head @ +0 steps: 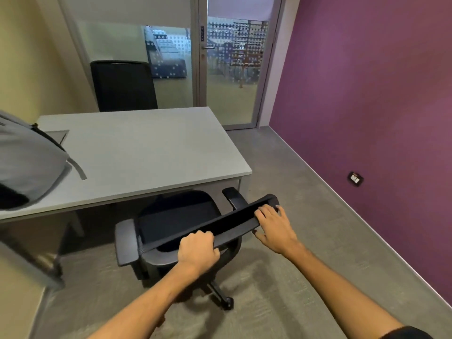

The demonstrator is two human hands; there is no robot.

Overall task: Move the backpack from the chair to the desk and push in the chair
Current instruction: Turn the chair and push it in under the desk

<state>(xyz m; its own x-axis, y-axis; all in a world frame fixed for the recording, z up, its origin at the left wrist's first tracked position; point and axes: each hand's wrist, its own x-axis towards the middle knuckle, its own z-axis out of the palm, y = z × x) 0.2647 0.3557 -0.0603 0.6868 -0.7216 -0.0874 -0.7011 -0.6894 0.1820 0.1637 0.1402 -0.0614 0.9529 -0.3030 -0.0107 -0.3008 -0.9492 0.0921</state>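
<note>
A grey backpack (27, 165) lies on the left part of the grey desk (146, 152), partly cut off by the frame's left edge. The black office chair (176, 216) stands at the desk's near right corner, its empty seat partly under the desktop edge. My left hand (198, 250) is wrapped around the top edge of the chair's backrest (227, 222). My right hand (275, 227) rests on the same top edge near its right end, fingers curled over it and thumb behind.
A second black chair (123, 85) stands behind the desk's far side. A glass partition and door (232, 69) close the back of the room. The purple wall (367, 94) runs along the right, with carpeted floor (305, 216) between it and the chair.
</note>
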